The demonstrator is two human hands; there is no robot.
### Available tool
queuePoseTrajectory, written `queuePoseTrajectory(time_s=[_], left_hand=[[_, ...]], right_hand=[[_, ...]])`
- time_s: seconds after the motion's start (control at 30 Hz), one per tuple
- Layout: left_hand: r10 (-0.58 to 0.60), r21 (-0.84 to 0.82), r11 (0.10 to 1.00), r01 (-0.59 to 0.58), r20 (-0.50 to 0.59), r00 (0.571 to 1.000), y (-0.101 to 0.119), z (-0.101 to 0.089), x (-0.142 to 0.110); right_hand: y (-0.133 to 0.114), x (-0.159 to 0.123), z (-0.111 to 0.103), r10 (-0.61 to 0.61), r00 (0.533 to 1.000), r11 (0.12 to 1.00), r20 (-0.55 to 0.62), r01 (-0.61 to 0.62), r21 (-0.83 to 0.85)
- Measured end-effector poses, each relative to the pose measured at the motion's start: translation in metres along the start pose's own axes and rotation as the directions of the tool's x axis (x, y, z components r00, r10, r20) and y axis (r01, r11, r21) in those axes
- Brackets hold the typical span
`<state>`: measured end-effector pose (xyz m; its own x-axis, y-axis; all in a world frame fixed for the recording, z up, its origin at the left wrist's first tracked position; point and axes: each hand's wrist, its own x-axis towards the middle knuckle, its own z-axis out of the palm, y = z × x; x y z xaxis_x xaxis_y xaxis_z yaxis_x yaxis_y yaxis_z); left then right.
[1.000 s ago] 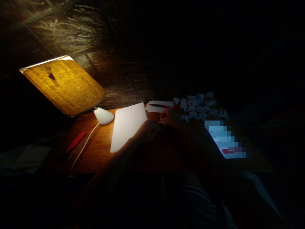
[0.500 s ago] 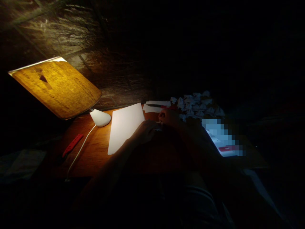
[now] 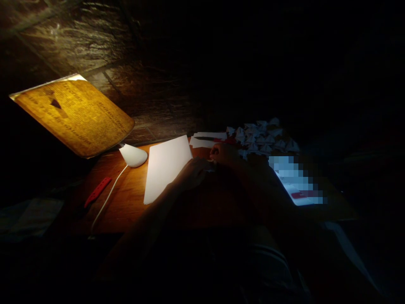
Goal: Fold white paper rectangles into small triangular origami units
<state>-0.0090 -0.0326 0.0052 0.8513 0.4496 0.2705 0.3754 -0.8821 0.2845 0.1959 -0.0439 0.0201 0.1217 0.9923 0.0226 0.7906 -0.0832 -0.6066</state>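
Note:
Close together over the wooden table (image 3: 133, 211), my two hands work on a small piece of folded paper (image 3: 211, 167) in dim light. My left hand (image 3: 191, 172) has its fingers closed on the paper's left side. The fingers of my right hand (image 3: 223, 154) are curled in, pinching at its upper right edge. Shadow hides the fingertips and the paper's exact shape. A stack of white paper sheets (image 3: 166, 162) lies beside and partly beneath my left forearm.
Many small folded paper pieces (image 3: 253, 137) are heaped behind my right hand. Paper strips (image 3: 202, 141) with a dark-bladed, red-handled tool (image 3: 218, 139) lie behind. A lit screen (image 3: 297, 185) is at right, a lamp (image 3: 134, 156) with cord and a red-handled cutter (image 3: 98, 191) at left.
My hands stay nearly in place around the small paper, with only slight finger movement. The view has shifted a little.

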Motion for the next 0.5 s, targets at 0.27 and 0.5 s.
queuePoseTrajectory(time_s=[0.27, 0.5], left_hand=[[-0.036, 0.022, 0.999, 0.037, -0.057, 0.998, -0.014, -0.004, -0.002], [0.011, -0.028, 0.999, -0.015, -0.128, 0.992, -0.033, 0.006, -0.005]], right_hand=[[0.016, 0.001, -0.009, -0.273, 0.956, 0.946, 0.109, 0.246, 0.211], [0.013, -0.006, -0.002, -0.288, 0.955, 0.956, 0.068, 0.282, 0.086]])
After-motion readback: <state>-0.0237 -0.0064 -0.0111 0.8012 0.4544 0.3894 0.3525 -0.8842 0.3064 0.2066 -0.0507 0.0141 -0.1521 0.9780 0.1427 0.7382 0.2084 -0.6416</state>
